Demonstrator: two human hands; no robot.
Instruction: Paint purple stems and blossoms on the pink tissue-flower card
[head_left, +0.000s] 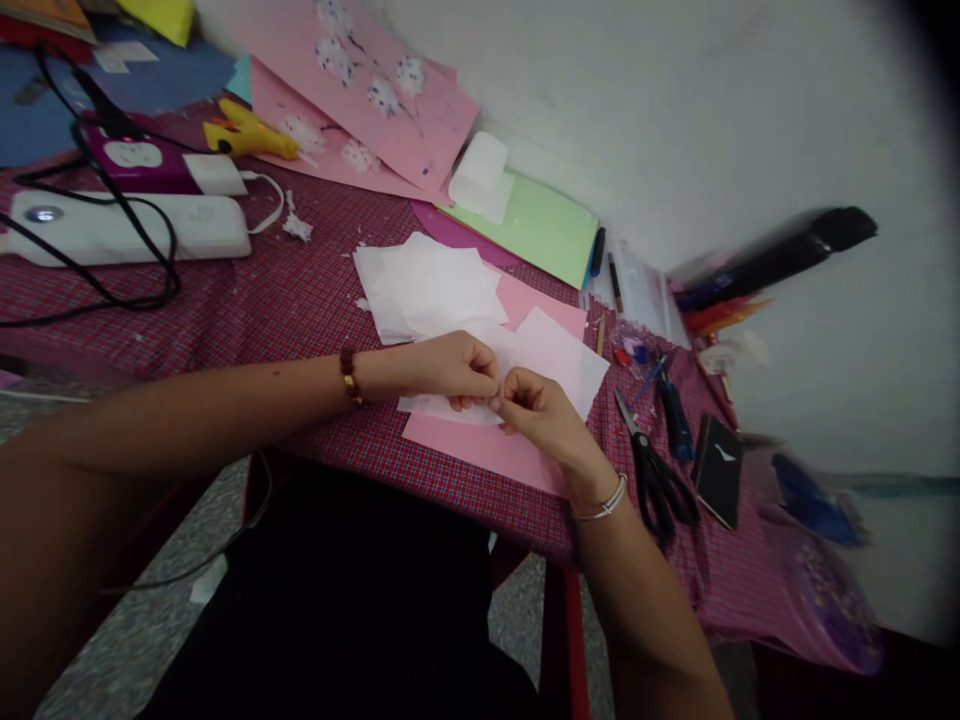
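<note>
My left hand (461, 365) and my right hand (544, 410) meet over the papers, their fingertips pinched almost together. Whatever they pinch is small and pale, and it blends with the white sheets behind, so I cannot make it out. Beneath them lie white paper sheets (562, 355), partly on a pink sheet (480, 448). A loose stack of thin white paper (431, 285) rests just beyond my left hand. Black-handled scissors (652, 475) lie to the right of my right wrist.
Blue-handled pliers (675, 415) and a black notebook (718, 470) lie at the right. A green sheet (536, 225) is at the back near the wall. Pink cards with white flowers (382, 95), a yellow glue gun (247, 132) and a cabled white power strip (135, 228) occupy the left.
</note>
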